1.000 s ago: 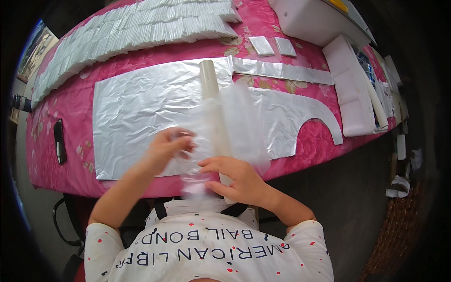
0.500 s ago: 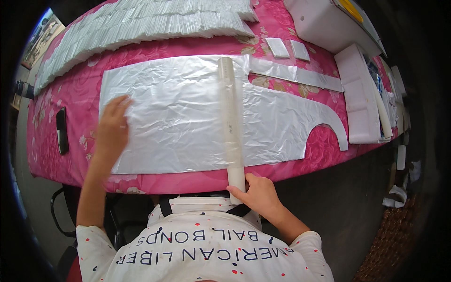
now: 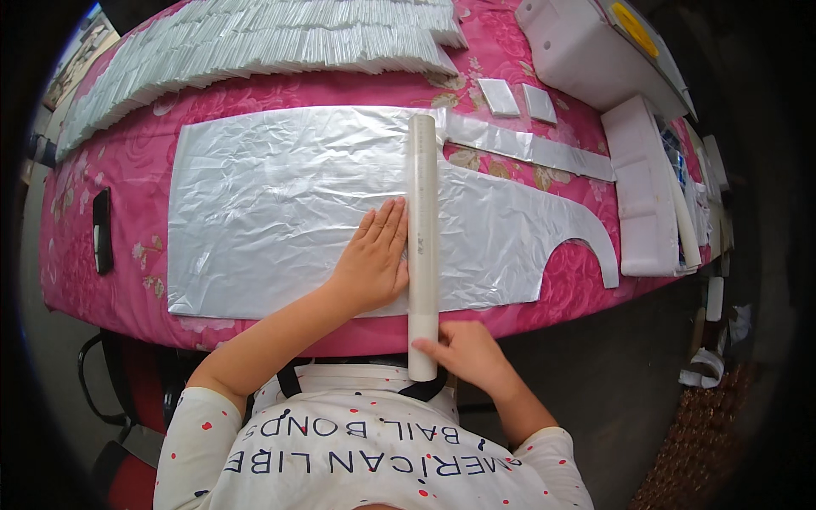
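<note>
Left hand (image 3: 371, 259) lies flat, fingers together, silvery sheet (image 3: 280, 204) beneath, pale roll (image 3: 422, 229) just right. Right hand (image 3: 469, 353): thumb touches roll's near end; cannot tell whether fingers grip.

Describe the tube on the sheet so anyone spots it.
On the pink floral tablecloth lies a wide silver sheet. A pale tube runs across it toward the person, the right hand at its near end. Unlike the flat, crinkled sheet, it is a straight, rounded cylinder.
</note>
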A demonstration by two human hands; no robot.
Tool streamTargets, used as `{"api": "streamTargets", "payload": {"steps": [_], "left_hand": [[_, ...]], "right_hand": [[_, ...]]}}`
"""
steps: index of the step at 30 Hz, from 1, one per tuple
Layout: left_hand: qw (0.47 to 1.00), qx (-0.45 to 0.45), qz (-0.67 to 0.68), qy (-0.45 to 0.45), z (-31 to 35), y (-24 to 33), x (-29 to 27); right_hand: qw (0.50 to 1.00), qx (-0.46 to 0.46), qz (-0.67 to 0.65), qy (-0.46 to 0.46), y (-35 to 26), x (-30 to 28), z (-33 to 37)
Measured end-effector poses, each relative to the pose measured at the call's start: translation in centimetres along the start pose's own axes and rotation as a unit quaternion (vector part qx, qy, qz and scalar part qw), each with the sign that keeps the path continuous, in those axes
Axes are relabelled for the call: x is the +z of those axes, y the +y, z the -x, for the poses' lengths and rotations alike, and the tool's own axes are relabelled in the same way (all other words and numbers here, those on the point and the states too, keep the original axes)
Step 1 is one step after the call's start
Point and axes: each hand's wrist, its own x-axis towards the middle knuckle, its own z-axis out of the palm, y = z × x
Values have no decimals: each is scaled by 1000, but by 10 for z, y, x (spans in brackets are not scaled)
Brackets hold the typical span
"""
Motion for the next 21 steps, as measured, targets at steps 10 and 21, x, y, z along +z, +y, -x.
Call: {"api": "streamTargets", "payload": {"steps": [10,21], "left_hand": [[999,7,-40,-20,-1,0,-2],[1000,4,-28,-14,0,0,-4]], "right_hand": [[985,-14,-129,112,-37,-82,-181],[578,-223,-778,104,4,-129,-241]]}}
